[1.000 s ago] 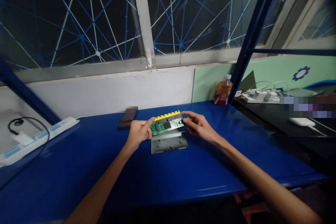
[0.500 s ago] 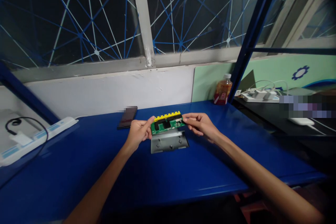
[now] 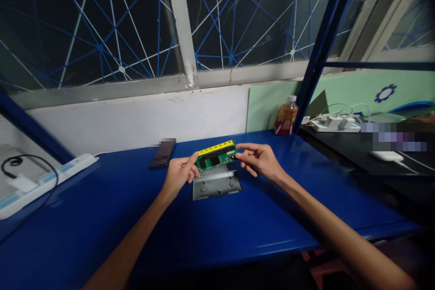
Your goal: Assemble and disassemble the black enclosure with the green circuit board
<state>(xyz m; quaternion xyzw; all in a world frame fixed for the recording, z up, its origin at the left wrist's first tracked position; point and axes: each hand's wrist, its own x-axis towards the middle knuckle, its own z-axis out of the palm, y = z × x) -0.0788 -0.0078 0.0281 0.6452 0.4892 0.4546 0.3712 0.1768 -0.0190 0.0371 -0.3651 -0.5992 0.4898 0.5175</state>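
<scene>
A green circuit board (image 3: 222, 159) with a yellow slotted strip along its far edge and dark parts on its face is held up above the table. My left hand (image 3: 181, 174) is closed on its left end, with the thumb on top at the corner. At the right end, the thumb and index finger of my right hand (image 3: 260, 159) pinch the board's edge. Below and slightly nearer lies a grey metal housing (image 3: 217, 188), its open inside facing up with small posts showing. The board hides the housing's far part.
A dark phone (image 3: 163, 154) lies on the blue table (image 3: 272, 217) behind my left hand. White power strips stand at left (image 3: 73, 165) and on the black table at right. A drink bottle (image 3: 286, 117) stands by the blue frame post at the back.
The board has tilted, so its yellow strip shows more of its slotted face. Both hands keep hold of its ends. The whole view has shifted slightly; the housing stays on the table.
</scene>
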